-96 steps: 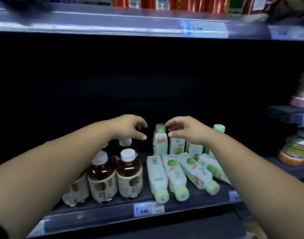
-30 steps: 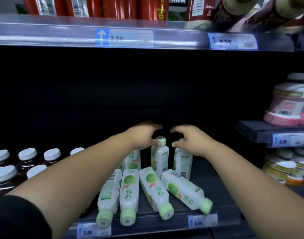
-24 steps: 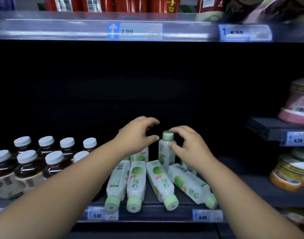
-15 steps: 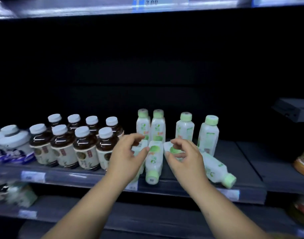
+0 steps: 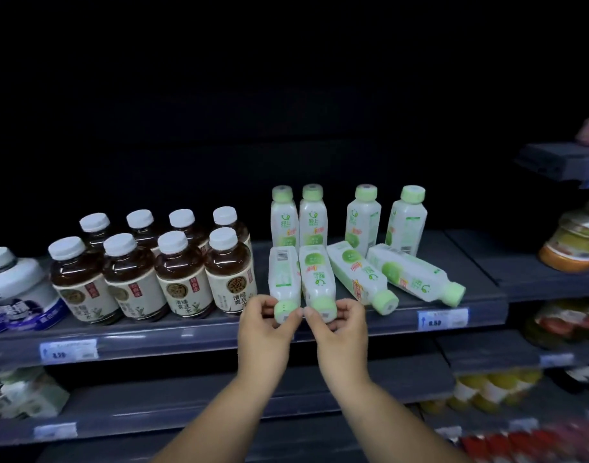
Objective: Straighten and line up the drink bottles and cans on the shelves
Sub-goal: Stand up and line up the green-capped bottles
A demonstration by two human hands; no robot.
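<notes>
Several white bottles with green caps stand upright at the back of the dark shelf (image 5: 453, 295), and several more lie on their sides in front, caps toward me. My left hand (image 5: 264, 332) pinches the cap end of the leftmost lying bottle (image 5: 284, 279). My right hand (image 5: 341, 329) pinches the cap end of the lying bottle beside it (image 5: 317, 279). Two more lying bottles (image 5: 360, 279) (image 5: 413, 275) slant off to the right, untouched.
Brown tea bottles with white caps (image 5: 182, 269) stand in two rows left of the green ones. A white and blue jar (image 5: 12, 289) sits at the far left. Orange and pink tubs (image 5: 573, 248) fill the right-hand shelves. Lower shelves hold more packs.
My hands came back from the upright bottles at the rear to the shelf's front edge and took hold of the caps of two lying bottles. The view dropped and pulled back.
</notes>
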